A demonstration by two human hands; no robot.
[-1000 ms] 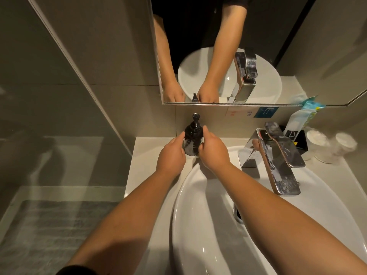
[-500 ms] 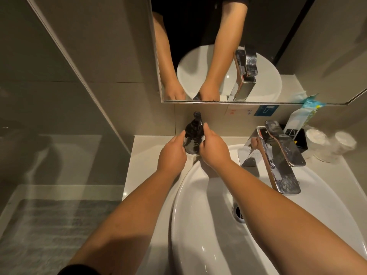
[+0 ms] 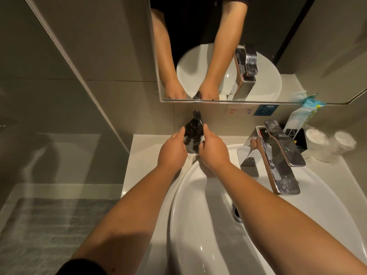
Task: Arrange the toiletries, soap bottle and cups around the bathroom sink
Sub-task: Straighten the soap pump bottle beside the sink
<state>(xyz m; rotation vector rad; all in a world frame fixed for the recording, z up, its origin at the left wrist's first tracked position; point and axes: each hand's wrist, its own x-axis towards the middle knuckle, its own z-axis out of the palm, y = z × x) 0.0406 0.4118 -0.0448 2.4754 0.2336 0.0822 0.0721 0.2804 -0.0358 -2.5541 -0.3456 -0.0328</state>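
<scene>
A dark soap bottle (image 3: 193, 133) with a pump top stands upright on the white counter, at the back left corner behind the sink (image 3: 200, 225). My left hand (image 3: 172, 150) clasps its left side and my right hand (image 3: 213, 148) its right side. The lower part of the bottle is hidden behind my fingers. Two plastic-wrapped cups (image 3: 329, 144) stand at the counter's back right. A wrapped toiletry packet (image 3: 299, 118) leans against the wall above a black box (image 3: 297, 138).
A chrome faucet (image 3: 278, 157) juts over the basin on the right. The mirror (image 3: 218, 46) hangs above the counter (image 3: 143, 155). A glass shower panel (image 3: 59, 116) borders the counter's left edge, with a grey mat behind it.
Both hands stay clasped on the soap bottle at the back left corner. The bottle's pump spout has turned slightly; the position is nearly unchanged.
</scene>
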